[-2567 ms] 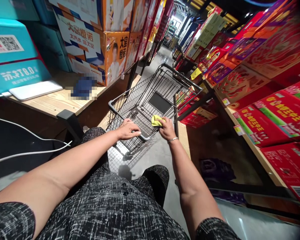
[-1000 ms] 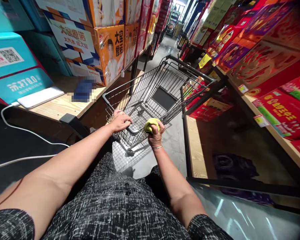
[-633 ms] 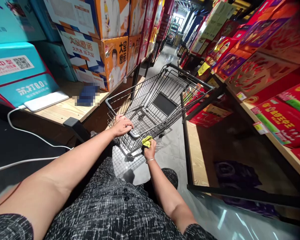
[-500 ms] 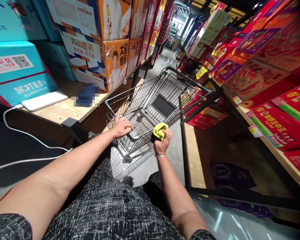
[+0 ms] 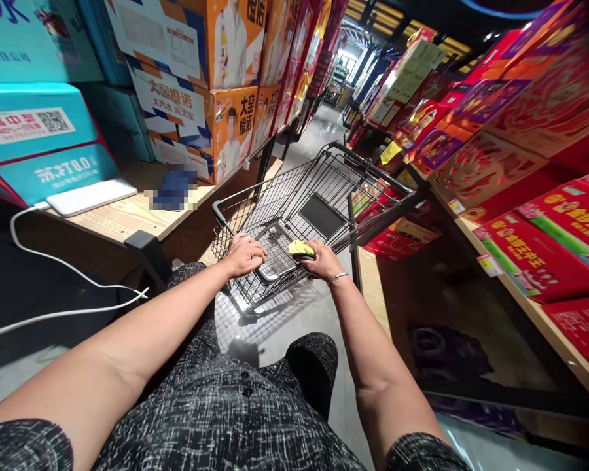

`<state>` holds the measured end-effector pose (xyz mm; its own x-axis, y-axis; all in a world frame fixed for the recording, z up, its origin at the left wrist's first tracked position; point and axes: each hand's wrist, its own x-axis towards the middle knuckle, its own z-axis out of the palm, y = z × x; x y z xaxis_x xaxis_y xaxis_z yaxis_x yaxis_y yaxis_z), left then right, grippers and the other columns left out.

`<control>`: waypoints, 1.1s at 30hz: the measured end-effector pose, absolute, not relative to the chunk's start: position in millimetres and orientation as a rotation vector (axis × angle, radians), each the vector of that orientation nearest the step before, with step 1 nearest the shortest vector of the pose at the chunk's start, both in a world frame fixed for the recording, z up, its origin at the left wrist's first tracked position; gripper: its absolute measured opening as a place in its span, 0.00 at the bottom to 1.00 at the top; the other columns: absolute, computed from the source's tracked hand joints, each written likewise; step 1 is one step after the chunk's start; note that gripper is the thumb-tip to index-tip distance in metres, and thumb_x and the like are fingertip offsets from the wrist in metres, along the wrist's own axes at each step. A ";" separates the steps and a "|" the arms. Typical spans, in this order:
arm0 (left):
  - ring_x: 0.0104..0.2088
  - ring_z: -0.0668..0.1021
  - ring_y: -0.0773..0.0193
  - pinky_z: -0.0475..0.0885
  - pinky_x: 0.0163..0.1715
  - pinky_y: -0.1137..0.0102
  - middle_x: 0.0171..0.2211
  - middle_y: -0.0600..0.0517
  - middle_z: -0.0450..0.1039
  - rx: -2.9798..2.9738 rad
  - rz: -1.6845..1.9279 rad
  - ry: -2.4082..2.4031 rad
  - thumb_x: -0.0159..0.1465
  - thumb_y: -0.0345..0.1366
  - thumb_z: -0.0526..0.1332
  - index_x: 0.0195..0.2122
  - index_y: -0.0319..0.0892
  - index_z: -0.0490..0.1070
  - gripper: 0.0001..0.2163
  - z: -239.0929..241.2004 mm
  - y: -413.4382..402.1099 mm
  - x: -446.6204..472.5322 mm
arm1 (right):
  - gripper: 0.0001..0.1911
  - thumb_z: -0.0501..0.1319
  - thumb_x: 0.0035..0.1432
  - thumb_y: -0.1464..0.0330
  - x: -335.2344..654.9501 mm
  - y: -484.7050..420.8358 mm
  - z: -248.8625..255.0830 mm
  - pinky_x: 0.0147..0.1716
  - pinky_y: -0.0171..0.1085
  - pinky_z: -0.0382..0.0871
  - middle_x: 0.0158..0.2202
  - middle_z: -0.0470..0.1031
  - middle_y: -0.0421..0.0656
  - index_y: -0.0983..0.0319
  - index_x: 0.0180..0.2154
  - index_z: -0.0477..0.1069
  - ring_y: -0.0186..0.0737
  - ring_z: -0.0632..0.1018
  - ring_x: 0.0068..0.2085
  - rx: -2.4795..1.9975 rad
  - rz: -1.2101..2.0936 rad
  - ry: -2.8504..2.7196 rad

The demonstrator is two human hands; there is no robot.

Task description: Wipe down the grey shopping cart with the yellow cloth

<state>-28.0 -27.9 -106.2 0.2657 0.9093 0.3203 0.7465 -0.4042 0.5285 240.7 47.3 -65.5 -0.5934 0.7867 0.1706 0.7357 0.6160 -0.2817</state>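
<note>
Teal box [image 5: 53,176]: "苏打8.0". White label [image 5: 27,124] w/ QR, box above: poss. "赢中华", small. Orange carton [image 5: 177,104]: "大窑橙诺", front & side. Red boxes [image 5: 535,258], rt shelf: print illegible.

One wire cart [image 5: 294,196]; one yellow cloth [image 5: 300,248]; two hands: left hand [image 5: 245,254], right hand [image 5: 324,263].

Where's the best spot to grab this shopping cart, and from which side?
Grip the handle bar at the near end of the shopping cart, from behind and above, palms down. It runs crosswise above the rear mesh; the left hand wraps it, the right hand holds a yellow cloth on it.
</note>
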 end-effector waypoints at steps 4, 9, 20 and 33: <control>0.49 0.73 0.57 0.50 0.61 0.51 0.44 0.58 0.81 2.312 0.850 1.498 0.56 0.34 0.56 0.27 0.50 0.79 0.10 -111.1 -19.2 -38.5 | 0.16 0.63 0.57 0.59 239.1 35.3 -73.1 0.45 0.40 0.66 0.40 0.75 0.44 0.58 0.45 0.75 0.43 0.74 0.42 -1.226 0.250 -2.486; 0.53 0.72 0.54 0.46 0.63 0.49 0.44 0.56 0.81 2.383 0.766 1.463 0.54 0.34 0.57 0.30 0.50 0.79 0.11 -112.6 0.4 -60.2 | 0.19 0.62 0.59 0.58 229.5 20.3 -75.2 0.47 0.43 0.64 0.44 0.75 0.46 0.57 0.50 0.73 0.46 0.74 0.46 -1.252 0.221 -2.445; 0.47 0.76 0.54 0.60 0.54 0.55 0.44 0.48 0.80 2.263 0.860 1.728 0.70 0.44 0.45 0.45 0.44 0.76 0.20 -83.7 -30.2 -39.3 | 0.24 0.64 0.60 0.59 200.2 8.5 -100.2 0.43 0.39 0.65 0.55 0.69 0.49 0.56 0.57 0.71 0.45 0.72 0.49 -1.101 -0.148 -2.328; 0.44 0.77 0.56 0.57 0.57 0.54 0.38 0.49 0.81 2.372 0.648 1.648 0.72 0.48 0.39 0.36 0.45 0.79 0.29 -93.7 6.5 -66.9 | 0.11 0.61 0.64 0.64 160.3 5.3 -172.6 0.63 0.56 0.47 0.54 0.71 0.40 0.45 0.47 0.75 0.46 0.64 0.60 -0.855 -0.533 -2.305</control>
<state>-66.9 6.5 -93.7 0.2904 0.9244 0.2473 0.8453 -0.3689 0.3864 160.3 5.3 -172.6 -0.6014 0.4395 0.6672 0.6876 0.7099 0.1522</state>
